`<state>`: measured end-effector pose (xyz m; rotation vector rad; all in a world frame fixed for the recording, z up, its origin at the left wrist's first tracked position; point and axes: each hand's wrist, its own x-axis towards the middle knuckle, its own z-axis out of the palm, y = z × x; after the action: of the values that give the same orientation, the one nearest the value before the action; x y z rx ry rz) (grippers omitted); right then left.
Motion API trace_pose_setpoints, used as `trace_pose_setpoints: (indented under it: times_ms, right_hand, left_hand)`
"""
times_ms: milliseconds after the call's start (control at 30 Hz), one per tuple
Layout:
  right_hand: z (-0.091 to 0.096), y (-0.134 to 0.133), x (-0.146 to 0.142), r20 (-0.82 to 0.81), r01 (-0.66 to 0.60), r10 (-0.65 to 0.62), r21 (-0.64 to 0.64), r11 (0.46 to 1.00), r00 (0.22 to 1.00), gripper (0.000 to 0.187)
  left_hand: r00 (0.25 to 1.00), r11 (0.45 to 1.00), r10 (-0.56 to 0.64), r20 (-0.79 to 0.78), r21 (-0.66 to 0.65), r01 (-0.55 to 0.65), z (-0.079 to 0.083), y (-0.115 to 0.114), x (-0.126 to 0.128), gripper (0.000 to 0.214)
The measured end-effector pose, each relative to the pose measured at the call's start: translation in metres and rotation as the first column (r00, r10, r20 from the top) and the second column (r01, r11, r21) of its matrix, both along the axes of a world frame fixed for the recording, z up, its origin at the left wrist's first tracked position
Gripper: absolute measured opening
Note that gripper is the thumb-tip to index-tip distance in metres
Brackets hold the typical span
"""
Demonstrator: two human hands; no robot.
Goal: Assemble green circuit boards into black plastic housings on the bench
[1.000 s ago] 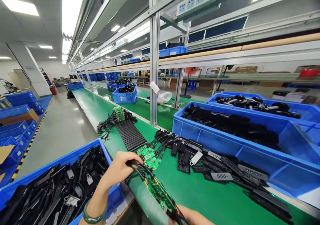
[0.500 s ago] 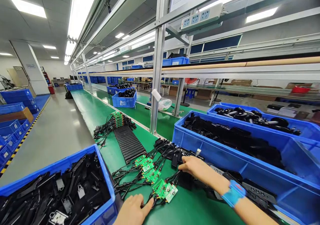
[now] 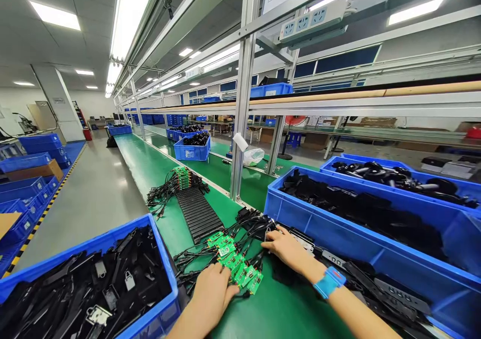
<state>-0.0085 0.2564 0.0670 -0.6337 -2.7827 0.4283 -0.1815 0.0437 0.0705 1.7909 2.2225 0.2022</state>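
My left hand (image 3: 213, 290) rests low on the green bench, closed around the black cables at the near end of a row of green circuit boards (image 3: 233, 264). Its thumb lies alongside the lowest board, and its fingertips are partly hidden. My right hand (image 3: 287, 248), with a blue band (image 3: 330, 282) on the wrist, reaches to the pile of black cables and dark parts (image 3: 256, 223) beside the boards. Its fingers are bent down; what they grip is hidden. Beyond the boards lies a row of black strip-shaped casings (image 3: 199, 213), with stacked boards (image 3: 183, 177) and cables at its far end.
A blue bin (image 3: 165, 274) of black plastic parts stands at the left. Another long blue bin (image 3: 356, 233) of black pieces is on the right, with metal-plated black parts (image 3: 394, 294) along its near side. A metal post (image 3: 242, 128) rises behind the bench.
My left hand has moved forward and up onto the boards' edge. The nearest boards now lie closer to the rest of the row. My right hand stays by the cable pile, its fingers lowered.
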Motion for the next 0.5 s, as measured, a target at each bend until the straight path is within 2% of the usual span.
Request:
trace_pose_setpoints:
  times_ms: [100,167,233,300,333,367,400,467,500]
  right_hand:
    - [0.001,-0.017,0.01,-0.099,0.06,-0.075,-0.147,0.987,0.992,0.03]
    - [0.0,-0.035,0.019,-0.144,0.084,-0.13,-0.286,0.955,0.981,0.029]
    - [-0.005,-0.057,0.025,-0.159,0.085,-0.175,-0.455,0.886,0.972,0.034]
    - [-0.012,-0.08,0.025,-0.156,0.067,-0.202,-0.608,0.791,0.967,0.049]
    - [-0.015,-0.091,0.023,-0.169,0.049,-0.222,-0.684,0.728,0.96,0.058]
    - [-0.017,-0.1,0.02,-0.208,0.015,-0.273,-0.77,0.637,0.939,0.065]
    - [-0.017,-0.109,0.016,-0.263,-0.041,-0.358,-0.852,0.522,0.896,0.068]
    - [-0.011,-0.12,0.011,-0.354,-0.207,-0.588,-0.93,0.304,0.728,0.064]
    - [-0.006,-0.123,0.011,-0.37,-0.281,-0.688,-0.928,0.245,0.624,0.06]
  left_hand:
    - [0.996,0.998,0.017,0.085,0.063,-0.022,-0.005,0.02,0.005,0.035]
    - [0.992,0.996,0.003,0.13,0.088,-0.014,-0.009,0.03,0.003,0.031]
    - [0.984,0.991,-0.006,0.179,0.131,-0.018,-0.007,0.037,0.0,0.029]
    - [0.966,0.985,-0.037,0.255,0.171,-0.007,0.001,0.041,-0.003,0.034]
    - [0.953,0.984,-0.063,0.296,0.18,0.009,0.007,0.043,-0.004,0.036]
    - [0.932,0.983,-0.108,0.345,0.177,0.049,0.013,0.044,-0.003,0.038]
    - [0.897,0.978,-0.181,0.403,0.168,0.122,0.02,0.045,-0.002,0.039]
    - [0.816,0.942,-0.334,0.471,0.172,0.287,0.032,0.051,-0.001,0.036]
    - [0.805,0.924,-0.382,0.453,0.183,0.335,0.038,0.056,-0.002,0.032]
